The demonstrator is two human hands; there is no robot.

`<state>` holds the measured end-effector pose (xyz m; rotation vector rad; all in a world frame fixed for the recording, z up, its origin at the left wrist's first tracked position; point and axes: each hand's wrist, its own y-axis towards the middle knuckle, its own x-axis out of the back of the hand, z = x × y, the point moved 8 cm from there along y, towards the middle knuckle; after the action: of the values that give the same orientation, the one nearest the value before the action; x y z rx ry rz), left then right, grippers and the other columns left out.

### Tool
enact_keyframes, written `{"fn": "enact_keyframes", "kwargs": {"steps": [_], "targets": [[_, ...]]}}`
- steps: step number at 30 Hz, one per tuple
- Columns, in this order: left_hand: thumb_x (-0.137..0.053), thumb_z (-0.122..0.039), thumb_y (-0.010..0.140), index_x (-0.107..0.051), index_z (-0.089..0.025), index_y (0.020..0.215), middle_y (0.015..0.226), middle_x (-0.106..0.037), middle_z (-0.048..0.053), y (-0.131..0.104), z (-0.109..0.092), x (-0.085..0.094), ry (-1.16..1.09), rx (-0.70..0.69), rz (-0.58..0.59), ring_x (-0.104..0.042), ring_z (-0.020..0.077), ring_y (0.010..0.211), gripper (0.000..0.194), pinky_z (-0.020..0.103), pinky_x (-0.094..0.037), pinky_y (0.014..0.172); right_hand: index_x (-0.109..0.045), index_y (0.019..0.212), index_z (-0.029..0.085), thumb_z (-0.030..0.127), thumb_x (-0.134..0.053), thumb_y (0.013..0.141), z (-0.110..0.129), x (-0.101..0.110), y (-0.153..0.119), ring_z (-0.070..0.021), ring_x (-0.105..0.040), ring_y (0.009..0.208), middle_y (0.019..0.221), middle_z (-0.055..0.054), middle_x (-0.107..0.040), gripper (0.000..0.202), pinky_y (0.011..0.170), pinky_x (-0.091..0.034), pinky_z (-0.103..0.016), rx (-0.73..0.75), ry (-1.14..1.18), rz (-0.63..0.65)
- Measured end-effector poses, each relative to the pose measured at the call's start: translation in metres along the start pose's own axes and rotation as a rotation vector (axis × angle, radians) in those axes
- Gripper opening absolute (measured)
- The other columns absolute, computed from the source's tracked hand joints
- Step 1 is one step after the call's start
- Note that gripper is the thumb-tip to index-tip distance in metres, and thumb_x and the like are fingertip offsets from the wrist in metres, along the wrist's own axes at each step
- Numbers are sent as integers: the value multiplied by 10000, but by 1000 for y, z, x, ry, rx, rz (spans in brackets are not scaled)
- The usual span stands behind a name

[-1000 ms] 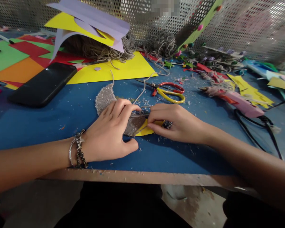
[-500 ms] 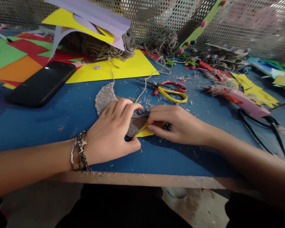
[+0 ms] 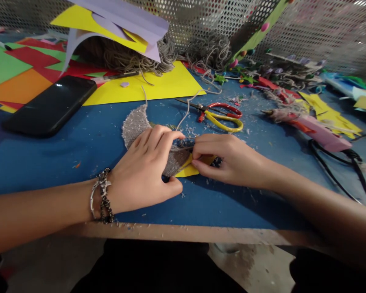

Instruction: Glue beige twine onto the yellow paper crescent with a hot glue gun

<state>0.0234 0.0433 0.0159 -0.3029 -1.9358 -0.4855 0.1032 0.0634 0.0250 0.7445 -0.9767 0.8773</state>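
Note:
A crescent-like yellow paper shape (image 3: 186,170), largely covered with grey yarn (image 3: 136,125), lies on the blue table top. Across its middle rests my left hand (image 3: 149,167), fingers spread, palm down, hiding part of the piece. At the right end, my right hand (image 3: 224,158) pinches a grey yarn strand between thumb and forefinger, over the bare yellow paper. From there the loose strand (image 3: 185,114) runs back past the scissors (image 3: 221,116), which have one red and one yellow handle.
A black phone (image 3: 53,103) lies left on coloured paper. Behind are a yellow sheet (image 3: 171,83), a grey yarn heap (image 3: 210,53) and a folded lilac sheet (image 3: 149,24). At right sits a pink glue gun (image 3: 320,132) with a black cable. A perforated metal panel (image 3: 183,16) stands behind.
Both hands keep nearly the same places on the yarn-covered piece. The camera view has shifted slightly; the right hand appears a touch farther right.

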Motion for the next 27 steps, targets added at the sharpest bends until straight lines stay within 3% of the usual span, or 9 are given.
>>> {"fn": "enact_keyframes", "kwargs": {"steps": [6, 14, 27], "targets": [[-476, -217, 603, -344, -146, 1137, 1123, -359, 103, 1, 0, 2, -17, -12, -28, -352, 256, 1119, 555, 404, -344, 955, -439, 587, 151, 132, -487, 739, -3, 1, 3, -61, -373, 538, 579, 24, -420, 160, 508, -281, -189, -45, -16, -26], [-468, -210, 604, -361, -153, 920, 934, -364, 73, 1, 0, 4, 12, -31, -41, -386, 239, 964, 339, 388, -392, 849, -455, 578, 150, 124, -492, 718, -7, 2, 4, -53, -365, 523, 561, 30, -431, 147, 507, -281, -191, -78, -30, -52], [-456, -199, 608, -390, -126, 902, 921, -389, 74, 2, -2, 3, 41, -66, -25, -381, 221, 917, 310, 352, -376, 817, -501, 579, 155, 131, -486, 682, -19, 9, 2, -42, -348, 464, 499, 50, -426, 107, 466, -259, -183, -239, -61, -40]]}}
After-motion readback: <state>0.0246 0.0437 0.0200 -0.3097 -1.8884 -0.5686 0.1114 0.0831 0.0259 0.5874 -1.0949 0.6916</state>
